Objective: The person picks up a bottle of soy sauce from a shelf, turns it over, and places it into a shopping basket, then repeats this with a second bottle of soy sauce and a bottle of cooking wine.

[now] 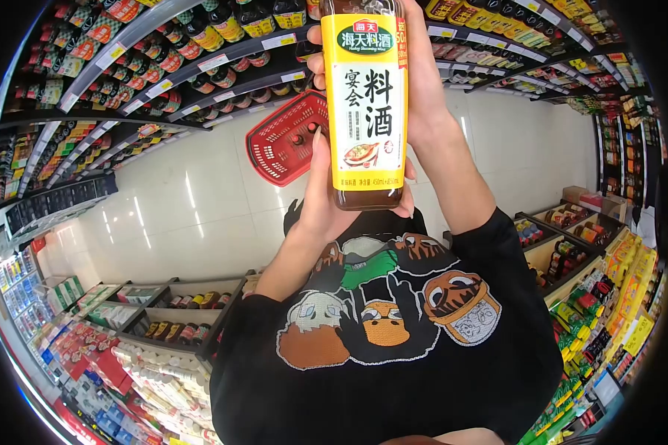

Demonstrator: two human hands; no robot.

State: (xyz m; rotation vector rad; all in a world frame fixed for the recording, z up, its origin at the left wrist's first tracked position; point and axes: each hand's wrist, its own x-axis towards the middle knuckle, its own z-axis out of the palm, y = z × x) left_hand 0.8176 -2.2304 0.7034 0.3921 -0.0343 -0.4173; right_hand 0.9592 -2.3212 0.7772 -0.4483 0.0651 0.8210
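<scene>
A bottle of cooking wine (pixel 369 111), brown with a yellow and white label, stands upright before me with its label facing me and its top cut off by the frame edge. My left hand (pixel 321 189) is closed round its lower part, thumb along the left side and fingertips showing at the right. Higher up, my right hand (pixel 423 81) grips the bottle from the right, its fingers reaching behind and showing at the left edge. Behind the bottle, a red shopping basket (pixel 274 165) sits on the floor, partly hidden, with dark-capped items in it.
Shelves of sauce bottles (pixel 152 67) curve along the far side. More packed shelving (pixel 490 26) runs to the upper right. Behind me are low wooden display bins (pixel 174 308) at left and others (pixel 571 237) at right. Pale floor tiles (pixel 193 193) lie between the rows.
</scene>
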